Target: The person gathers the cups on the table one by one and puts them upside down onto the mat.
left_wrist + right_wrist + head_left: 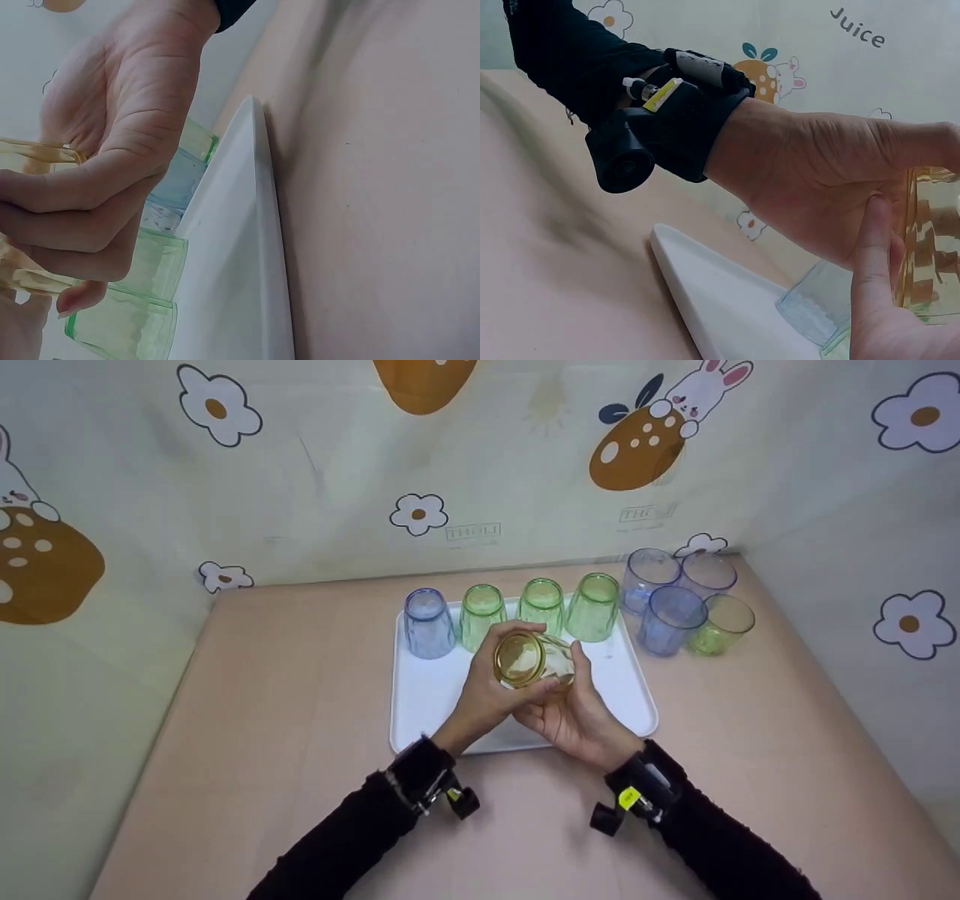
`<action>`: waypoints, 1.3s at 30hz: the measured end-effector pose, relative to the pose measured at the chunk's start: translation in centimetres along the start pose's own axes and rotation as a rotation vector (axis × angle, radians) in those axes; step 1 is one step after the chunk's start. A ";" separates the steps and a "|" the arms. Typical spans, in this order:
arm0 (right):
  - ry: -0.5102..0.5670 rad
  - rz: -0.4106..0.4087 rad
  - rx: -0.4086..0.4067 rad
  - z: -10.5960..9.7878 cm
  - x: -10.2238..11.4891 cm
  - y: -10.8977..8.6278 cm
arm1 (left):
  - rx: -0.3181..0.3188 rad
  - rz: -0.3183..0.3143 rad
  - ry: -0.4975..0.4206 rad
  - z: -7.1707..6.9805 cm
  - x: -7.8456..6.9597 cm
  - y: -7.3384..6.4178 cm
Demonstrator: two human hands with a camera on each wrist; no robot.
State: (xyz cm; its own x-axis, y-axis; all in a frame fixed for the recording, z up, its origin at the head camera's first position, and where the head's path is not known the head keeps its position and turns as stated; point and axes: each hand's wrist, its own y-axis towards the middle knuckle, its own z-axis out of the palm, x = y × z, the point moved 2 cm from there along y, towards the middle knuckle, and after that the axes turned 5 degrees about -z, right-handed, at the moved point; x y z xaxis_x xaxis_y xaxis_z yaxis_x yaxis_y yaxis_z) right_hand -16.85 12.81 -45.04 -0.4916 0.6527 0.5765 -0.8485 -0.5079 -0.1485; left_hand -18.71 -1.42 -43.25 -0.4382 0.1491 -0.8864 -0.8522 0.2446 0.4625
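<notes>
Both hands hold a yellow glass (556, 660) above the white tray (427, 712), tipped on its side with one round end toward the upper left. My left hand (487, 690) curls round that end, fingers over the far side and thumb along the near side. Around the other end my right hand (574, 724) grips from below, its thumb up on the right side. In the right wrist view the yellow glass (934, 255) lies against the right palm. Beyond the hands, a blue glass (429, 630) and three green glasses (594, 611) stand upside down in a row on the tray.
Right of the tray, three bluish-purple glasses (671, 622) and one green glass (720, 626) stand upright, close together on the table (285, 697). A patterned cloth (315, 510) rises behind the table and along its sides.
</notes>
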 end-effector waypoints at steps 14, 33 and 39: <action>-0.136 -0.017 0.003 -1.2 0.4 -0.5 | 0.060 0.010 -0.013 0.7 -3.6 -0.4; -0.244 -0.133 -0.147 -4.0 4.7 -2.1 | 0.003 -0.108 0.198 -5.6 -4.4 -0.9; -0.233 -0.160 -0.172 -5.2 5.9 -2.9 | -0.026 -0.233 0.290 -8.1 -3.7 -1.5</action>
State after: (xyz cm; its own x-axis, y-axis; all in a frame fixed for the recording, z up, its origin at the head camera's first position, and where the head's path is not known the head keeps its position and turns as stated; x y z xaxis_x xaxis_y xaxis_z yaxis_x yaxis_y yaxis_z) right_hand -18.35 21.07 -45.38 -0.3078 0.5601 0.7691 -0.9419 -0.2937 -0.1630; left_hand -18.13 -10.13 -40.83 -0.2915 -0.1859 -0.9383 -0.9439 0.2151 0.2507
